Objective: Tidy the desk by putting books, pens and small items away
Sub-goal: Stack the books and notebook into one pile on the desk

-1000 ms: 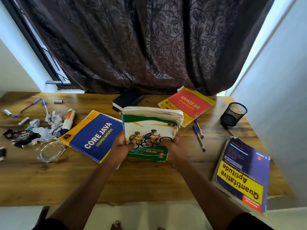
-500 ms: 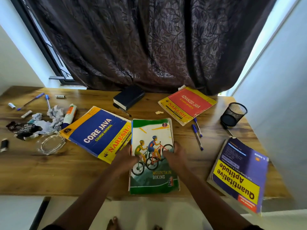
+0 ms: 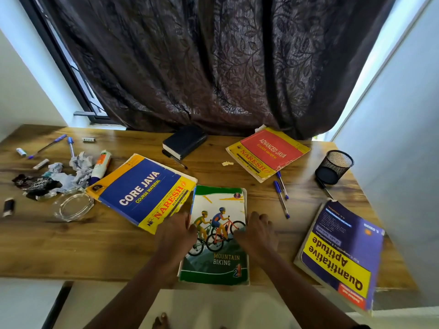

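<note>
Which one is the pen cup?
Follow the wooden desk to its right end, by the white wall. Behind the purple Quantitative Aptitude book sits a small black wire-mesh cup, tipped over: the only round, see-through mesh thing there.

Left of Mountain Biking book (image 3: 217,236): Core Java book (image 3: 142,189) touching.
Right: bare desk (image 3: 273,257), two pens (image 3: 281,198) beyond.

bare forearms, dark sleeve (image 3: 360,326) edge
</note>
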`<state>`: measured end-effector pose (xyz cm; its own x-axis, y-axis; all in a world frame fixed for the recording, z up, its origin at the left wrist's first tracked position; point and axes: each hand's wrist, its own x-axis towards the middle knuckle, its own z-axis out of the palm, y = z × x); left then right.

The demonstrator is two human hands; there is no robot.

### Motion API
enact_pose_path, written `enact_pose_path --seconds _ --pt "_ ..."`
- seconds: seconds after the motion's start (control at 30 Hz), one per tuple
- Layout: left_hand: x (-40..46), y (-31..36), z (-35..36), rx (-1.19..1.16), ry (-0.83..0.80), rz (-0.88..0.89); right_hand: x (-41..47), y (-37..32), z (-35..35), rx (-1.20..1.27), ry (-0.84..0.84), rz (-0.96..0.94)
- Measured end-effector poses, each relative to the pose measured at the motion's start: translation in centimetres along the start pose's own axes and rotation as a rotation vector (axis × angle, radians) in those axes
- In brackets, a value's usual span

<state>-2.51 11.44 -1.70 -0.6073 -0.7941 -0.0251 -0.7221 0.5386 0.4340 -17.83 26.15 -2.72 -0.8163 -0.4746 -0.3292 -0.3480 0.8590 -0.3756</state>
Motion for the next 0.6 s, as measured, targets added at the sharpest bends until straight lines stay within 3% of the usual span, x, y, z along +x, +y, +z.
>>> enact_pose_path --seconds 0.13,0.27,0.33,0.4,0.5,0.6 --pt "0.9 -1.9 -1.6 -0.149 0.125 -0.115 0.0 -2.0 -0.2 -0.054 0.191 -0.154" --pt "1.4 -4.1 -3.9 -0.427 0.422 -0.508 1.0 -5.5 0.9 0.003 0.261 -0.439" --pt "2.1 -5.2 -4.7 -0.628 0.403 -0.738 1.9 -7.6 1.7 0.01 0.273 -0.565" --pt "2.8 -6.1 -4.9 -0.888 0.328 -0.856 2.9 -9.6 2.4 0.028 0.239 -0.64" --pt "3.8 -6.5 -5.0 -1.153 0.249 -0.865 5.0 -12.6 3.2 -0.032 0.145 -0.681" --pt "4.9 -6.1 -5.2 -1.168 0.17 -0.872 7.3 -14.6 3.9 -0.159 0.102 -0.675"
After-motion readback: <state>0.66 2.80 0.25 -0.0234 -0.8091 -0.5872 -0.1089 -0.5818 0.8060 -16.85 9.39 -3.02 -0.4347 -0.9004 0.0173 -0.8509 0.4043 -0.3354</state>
